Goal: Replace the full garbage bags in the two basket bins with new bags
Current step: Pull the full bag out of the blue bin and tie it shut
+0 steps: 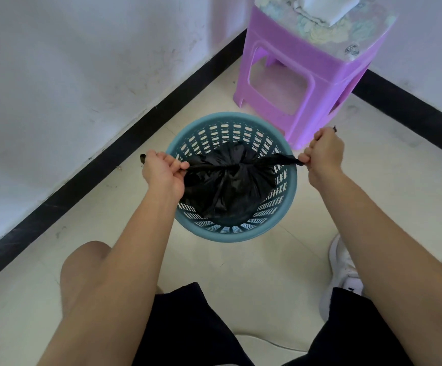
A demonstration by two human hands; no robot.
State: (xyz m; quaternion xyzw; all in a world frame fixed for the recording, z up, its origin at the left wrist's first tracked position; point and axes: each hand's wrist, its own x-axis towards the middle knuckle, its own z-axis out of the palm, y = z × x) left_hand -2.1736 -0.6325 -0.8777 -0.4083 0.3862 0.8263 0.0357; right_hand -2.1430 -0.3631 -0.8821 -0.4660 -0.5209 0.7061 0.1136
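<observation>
A black garbage bag [227, 180] sits inside a blue basket bin [288, 191] on the pale tiled floor [241, 273], near the corner of two white walls, with a purple plastic stool [301, 75] just behind it. The bag's mouth is gathered at the middle and two twisted tails of film run outward from that point. The left hand [161, 173] is clenched around the left tail at the bin's rim, and the right hand [322, 151] is clenched around the right tail just past the opposite rim; both tails are drawn taut, so this looks like a knot being pulled tight over the full bag. The film is thin, soft and glossy, so it will likely stretch and could tear if the pull is sharp, and it may slip through the fingers unless it is gripped close to the knot. The bag bulges but does not reach the rim, which suggests a moderate load; how heavy it is cannot be told. For lifting out, the sound place to take hold is the bunched neck right at the knot, where the layers are thickest, with the bin's perforated wall steadied so the light basket does not rise with the bag. A folded white item on the stool may be the new bags, though that is uncertain.
</observation>
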